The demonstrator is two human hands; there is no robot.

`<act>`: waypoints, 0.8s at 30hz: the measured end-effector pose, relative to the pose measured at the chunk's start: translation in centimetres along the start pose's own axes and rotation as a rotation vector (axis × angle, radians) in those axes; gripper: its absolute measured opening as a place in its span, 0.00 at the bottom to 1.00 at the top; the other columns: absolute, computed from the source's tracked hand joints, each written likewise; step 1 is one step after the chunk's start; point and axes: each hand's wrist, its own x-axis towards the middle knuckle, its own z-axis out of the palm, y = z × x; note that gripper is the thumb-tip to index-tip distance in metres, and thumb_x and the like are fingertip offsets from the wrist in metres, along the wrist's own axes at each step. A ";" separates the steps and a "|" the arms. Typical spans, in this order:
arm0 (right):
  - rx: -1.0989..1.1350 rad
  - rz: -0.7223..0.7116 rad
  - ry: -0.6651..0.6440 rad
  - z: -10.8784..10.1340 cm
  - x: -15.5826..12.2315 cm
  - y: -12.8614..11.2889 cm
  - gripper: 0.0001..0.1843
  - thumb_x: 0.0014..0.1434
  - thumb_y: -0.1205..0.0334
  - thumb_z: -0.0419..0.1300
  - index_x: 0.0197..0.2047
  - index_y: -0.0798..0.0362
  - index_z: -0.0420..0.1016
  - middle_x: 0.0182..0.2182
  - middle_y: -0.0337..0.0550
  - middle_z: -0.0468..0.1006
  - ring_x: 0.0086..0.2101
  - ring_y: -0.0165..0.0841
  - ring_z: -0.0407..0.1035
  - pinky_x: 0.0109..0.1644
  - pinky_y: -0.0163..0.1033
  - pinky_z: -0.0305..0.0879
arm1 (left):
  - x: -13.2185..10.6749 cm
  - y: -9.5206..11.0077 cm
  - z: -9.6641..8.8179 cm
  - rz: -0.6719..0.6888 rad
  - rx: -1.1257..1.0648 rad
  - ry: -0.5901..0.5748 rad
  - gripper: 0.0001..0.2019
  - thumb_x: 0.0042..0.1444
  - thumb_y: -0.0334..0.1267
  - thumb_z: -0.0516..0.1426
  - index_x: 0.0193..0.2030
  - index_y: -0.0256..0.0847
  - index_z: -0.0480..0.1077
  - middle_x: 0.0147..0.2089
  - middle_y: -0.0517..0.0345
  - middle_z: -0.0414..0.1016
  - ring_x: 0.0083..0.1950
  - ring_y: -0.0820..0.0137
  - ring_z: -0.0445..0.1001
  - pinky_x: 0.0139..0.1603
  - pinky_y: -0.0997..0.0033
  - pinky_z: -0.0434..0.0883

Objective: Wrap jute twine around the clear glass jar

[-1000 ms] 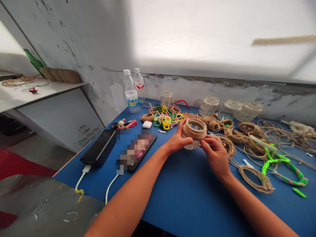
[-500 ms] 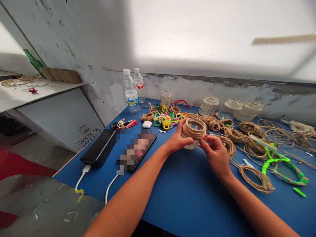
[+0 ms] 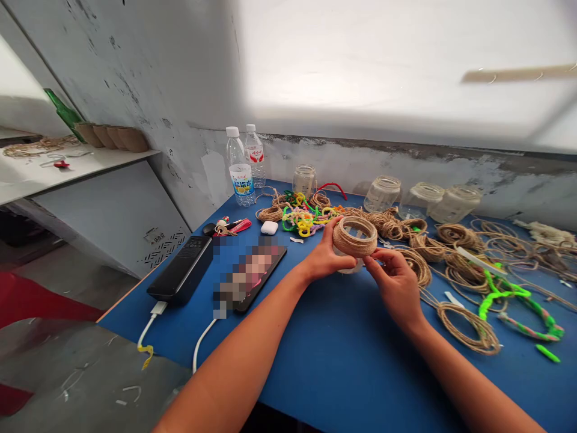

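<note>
A small glass jar (image 3: 355, 237) with jute twine wound round its upper part stands tilted on the blue table (image 3: 342, 349). My left hand (image 3: 323, 255) wraps round the jar's left side, thumb below and fingers behind. My right hand (image 3: 395, 282) is closed in a pinch at the jar's lower right edge, where the twine wrap ends; whether it grips a twine end is too small to tell. Loose coils of jute twine (image 3: 469, 325) lie just right of my right hand.
Several empty glass jars (image 3: 382, 192) stand along the back wall, with two water bottles (image 3: 241, 168) at the left. Coloured pipe cleaners (image 3: 304, 218), a green one (image 3: 518, 300), a phone (image 3: 252, 273), a black power bank (image 3: 180, 267), keys and an earbud case (image 3: 269, 227) lie around.
Almost nothing differs. Both hands stay on the twine-wrapped jar; my right fingers have shifted slightly along its lower edge.
</note>
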 end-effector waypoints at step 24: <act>-0.175 -0.195 0.031 0.1 -0.3 -0.8 0.13 0.55 0.50 0.64 0.35 0.52 0.75 0.36 0.44 0.73 0.40 0.35 0.68 0.42 0.41 0.66 | 0.0 0.4 -0.1 0.034 0.016 0.018 0.52 0.35 0.38 0.70 0.66 0.39 0.47 0.68 0.45 0.54 0.69 0.57 0.59 0.71 0.61 0.57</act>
